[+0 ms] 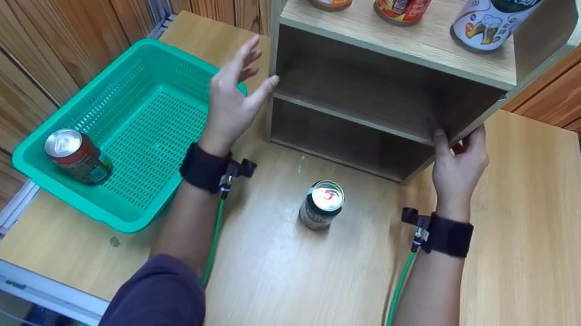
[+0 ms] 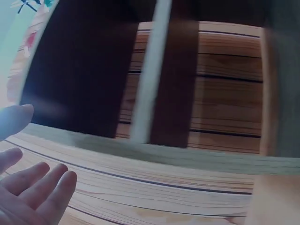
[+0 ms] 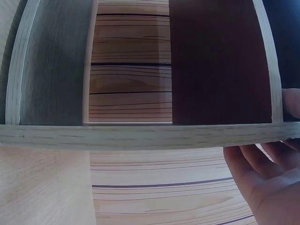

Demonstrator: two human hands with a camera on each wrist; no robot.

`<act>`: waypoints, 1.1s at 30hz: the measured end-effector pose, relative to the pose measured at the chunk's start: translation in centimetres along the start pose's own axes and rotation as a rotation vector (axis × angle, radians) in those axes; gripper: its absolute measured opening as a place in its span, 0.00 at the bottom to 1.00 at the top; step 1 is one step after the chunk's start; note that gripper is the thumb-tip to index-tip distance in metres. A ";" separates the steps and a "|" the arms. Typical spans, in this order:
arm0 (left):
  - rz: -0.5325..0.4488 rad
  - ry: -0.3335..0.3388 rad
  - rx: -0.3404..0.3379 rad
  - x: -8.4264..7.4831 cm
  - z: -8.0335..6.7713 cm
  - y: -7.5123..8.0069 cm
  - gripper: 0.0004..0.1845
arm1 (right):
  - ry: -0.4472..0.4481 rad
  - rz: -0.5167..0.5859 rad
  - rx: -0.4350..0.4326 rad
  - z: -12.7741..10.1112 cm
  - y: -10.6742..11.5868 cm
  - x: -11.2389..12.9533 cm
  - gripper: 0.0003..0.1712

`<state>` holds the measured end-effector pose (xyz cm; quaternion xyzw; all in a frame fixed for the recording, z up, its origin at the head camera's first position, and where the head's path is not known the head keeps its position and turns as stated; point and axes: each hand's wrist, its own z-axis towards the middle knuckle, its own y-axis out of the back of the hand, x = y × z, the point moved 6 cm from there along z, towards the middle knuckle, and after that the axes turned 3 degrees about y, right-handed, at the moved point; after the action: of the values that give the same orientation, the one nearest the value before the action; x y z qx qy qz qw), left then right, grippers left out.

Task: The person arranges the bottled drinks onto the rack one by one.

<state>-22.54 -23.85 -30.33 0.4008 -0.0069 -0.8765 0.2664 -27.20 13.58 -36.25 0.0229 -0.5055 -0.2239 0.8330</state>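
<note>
1. Left hand (image 1: 231,102) is spread wide, fingers straight, its thumb tip touching the left front edge of the wooden shelf unit (image 1: 395,48).
2. Right hand (image 1: 459,160) grips the unit's right side panel, thumb on the front edge and fingers curled behind.
3. Between the wrists, a dark can (image 1: 322,205) stands upright on the tabletop (image 1: 524,261), in front of the unit.
4. Left of the unit, a red can (image 1: 77,156) lies in the green basket (image 1: 153,100).
5. Three cans stand on the top shelf.

White Chinese characters ran across the white can (image 1: 490,15) near the shelf's (image 1: 396,42) right edge, too cropped to read. The other cans' labels were illegible.
</note>
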 end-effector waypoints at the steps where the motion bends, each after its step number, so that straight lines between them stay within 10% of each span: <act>1: -0.007 0.015 0.005 0.3 -0.1 -0.3 0.30 | -0.003 -0.001 0.000 -0.1 0.0 0.3 0.28; 15: -0.046 -0.040 0.078 1.1 0.1 -1.8 0.27 | -0.019 0.062 -0.023 -0.2 0.2 1.0 0.28; 24: -0.033 -0.083 0.059 4.1 0.0 -2.7 0.29 | -0.004 0.311 -0.130 -0.3 2.7 3.2 0.34; 33: 0.003 -0.058 0.064 4.6 -0.3 -2.7 0.28 | 0.322 0.075 -0.179 -3.0 1.9 10.6 0.26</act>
<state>-26.08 -23.66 -34.38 0.3835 -0.0431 -0.8867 0.2546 -19.87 10.54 -28.39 -0.0345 -0.3442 -0.2302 0.9096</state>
